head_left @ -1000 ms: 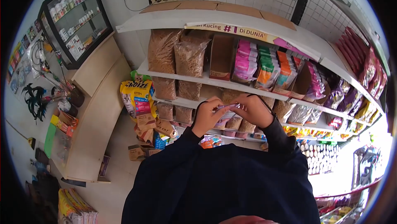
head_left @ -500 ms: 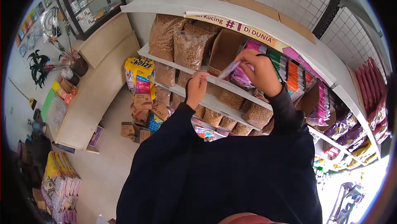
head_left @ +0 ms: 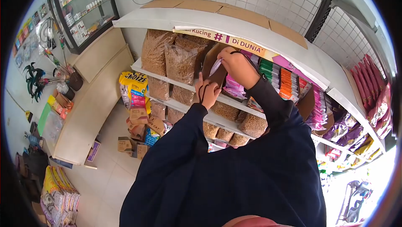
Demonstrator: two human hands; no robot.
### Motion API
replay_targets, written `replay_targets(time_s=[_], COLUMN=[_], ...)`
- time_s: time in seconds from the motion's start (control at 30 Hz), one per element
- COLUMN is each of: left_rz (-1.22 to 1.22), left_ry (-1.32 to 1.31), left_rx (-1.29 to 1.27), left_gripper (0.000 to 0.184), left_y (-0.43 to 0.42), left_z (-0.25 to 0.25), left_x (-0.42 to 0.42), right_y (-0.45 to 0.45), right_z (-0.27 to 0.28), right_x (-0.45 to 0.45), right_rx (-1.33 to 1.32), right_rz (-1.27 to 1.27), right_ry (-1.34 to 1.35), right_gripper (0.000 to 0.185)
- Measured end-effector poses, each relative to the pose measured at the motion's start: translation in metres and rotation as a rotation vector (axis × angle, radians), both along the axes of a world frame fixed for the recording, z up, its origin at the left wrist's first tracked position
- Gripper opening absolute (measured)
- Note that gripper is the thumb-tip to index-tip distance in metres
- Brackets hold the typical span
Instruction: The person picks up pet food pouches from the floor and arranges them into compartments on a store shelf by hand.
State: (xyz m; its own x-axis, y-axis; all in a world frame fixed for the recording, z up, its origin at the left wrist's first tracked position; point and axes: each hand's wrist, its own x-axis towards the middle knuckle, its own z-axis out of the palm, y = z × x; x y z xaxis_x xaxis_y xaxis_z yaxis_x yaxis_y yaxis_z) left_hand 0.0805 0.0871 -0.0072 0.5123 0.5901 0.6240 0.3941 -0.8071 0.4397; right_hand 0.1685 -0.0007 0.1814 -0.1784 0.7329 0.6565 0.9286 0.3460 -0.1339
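My right hand (head_left: 239, 67) is closed on a small pale purple pouch (head_left: 215, 66), seen edge-on at the front of an open cardboard box (head_left: 208, 64) on the upper shelf. Just below it, my left hand (head_left: 209, 93) is at the shelf edge with its index finger stretched out and other fingers loosely bent; nothing shows in it. Pink-purple pouches (head_left: 234, 87) stand right of the box, partly behind my right wrist. Large clear bags of brown kibble (head_left: 181, 61) fill the shelf to the left.
Green packs (head_left: 268, 72) and orange packs (head_left: 288, 83) line the shelf rightward. Kibble bags (head_left: 253, 125) sit on lower shelves. A yellow bag (head_left: 133, 85) and small cardboard boxes (head_left: 125, 144) are on the floor at left, near a wooden counter (head_left: 90, 120).
My right hand has moved up and left with the pouch, to the cardboard box. My left hand has extended its index finger and sits closer to the right hand. The view has shifted slightly.
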Motion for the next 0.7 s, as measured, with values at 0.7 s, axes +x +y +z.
replay_targets(time_s=[0.7], left_rz=[0.029], left_ry=[-0.045], left_rx=[-0.052], left_gripper=[0.009], left_y=[-0.013], left_z=[-0.003], left_x=[-0.007], right_y=[0.154], right_z=[-0.081], right_x=[0.111], right_rx=[0.296], right_rz=[-0.357], right_ry=[-0.026], right_gripper=[0.045])
